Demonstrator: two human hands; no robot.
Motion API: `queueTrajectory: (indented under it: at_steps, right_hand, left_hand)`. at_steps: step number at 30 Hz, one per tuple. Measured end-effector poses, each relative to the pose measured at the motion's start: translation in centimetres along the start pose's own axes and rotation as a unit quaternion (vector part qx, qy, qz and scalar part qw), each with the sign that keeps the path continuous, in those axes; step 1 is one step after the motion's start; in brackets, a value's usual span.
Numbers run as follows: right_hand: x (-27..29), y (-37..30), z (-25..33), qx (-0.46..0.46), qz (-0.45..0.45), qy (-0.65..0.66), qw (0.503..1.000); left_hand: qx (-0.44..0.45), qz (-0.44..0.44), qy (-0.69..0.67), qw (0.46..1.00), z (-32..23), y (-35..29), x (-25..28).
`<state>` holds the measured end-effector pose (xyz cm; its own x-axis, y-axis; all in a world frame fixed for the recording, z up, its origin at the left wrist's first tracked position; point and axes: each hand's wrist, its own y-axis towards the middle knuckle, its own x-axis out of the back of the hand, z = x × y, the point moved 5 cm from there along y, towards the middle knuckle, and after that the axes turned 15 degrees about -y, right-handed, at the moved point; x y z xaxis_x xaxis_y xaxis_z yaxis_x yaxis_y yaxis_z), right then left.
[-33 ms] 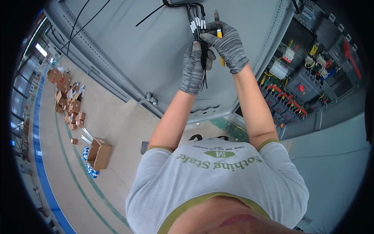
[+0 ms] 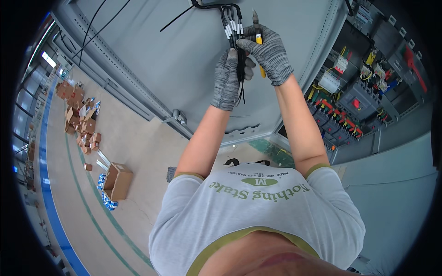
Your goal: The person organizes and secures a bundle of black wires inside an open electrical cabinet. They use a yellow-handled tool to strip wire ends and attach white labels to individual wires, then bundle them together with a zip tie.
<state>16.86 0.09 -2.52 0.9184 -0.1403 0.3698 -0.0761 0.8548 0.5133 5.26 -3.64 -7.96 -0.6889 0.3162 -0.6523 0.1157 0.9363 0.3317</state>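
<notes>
A bundle of black wires [image 2: 241, 66] hangs from a black harness at the top of the grey metal panel [image 2: 285, 18]. White sleeves [image 2: 234, 30] ring several of the wires just above my hands. In a striped grey glove, my left hand [image 2: 225, 83] is closed around the bundle below the sleeves. My right hand [image 2: 271, 56], gloved alike, grips a slim tool [image 2: 259, 39] with a yellow handle and a grey pointed tip; its exact kind is unclear. The right thumb and a finger touch the wires beside the sleeves, their tips partly hidden.
On the right, an open electrical cabinet [image 2: 338, 158] holds breakers [image 2: 357, 103] and coloured wiring. Loose black cables [image 2: 99, 32] cross the panel's upper left. Cardboard boxes [image 2: 120, 184] lie on the floor at left, and a metal latch [image 2: 177, 117] juts from the panel's edge.
</notes>
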Motion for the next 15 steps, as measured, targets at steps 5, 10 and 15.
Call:
queueTrajectory:
  at_steps: [5,10,15]
  right_hand:
    - [0.3,0.6,-0.1,0.027,-0.004,-0.059,0.998]
    - [0.6,0.8,0.5,0.023,-0.021,-0.109,0.994]
    - [1.1,2.0,0.1,0.037,-0.049,-0.126,0.990]
  left_hand:
    - [-0.004,-0.026,0.070,0.997,-1.6,0.1,-0.4]
    - [0.023,0.014,0.234,0.972,-3.3,1.6,0.8]
    - [-0.051,0.029,0.270,0.961,-8.5,4.1,-0.5]
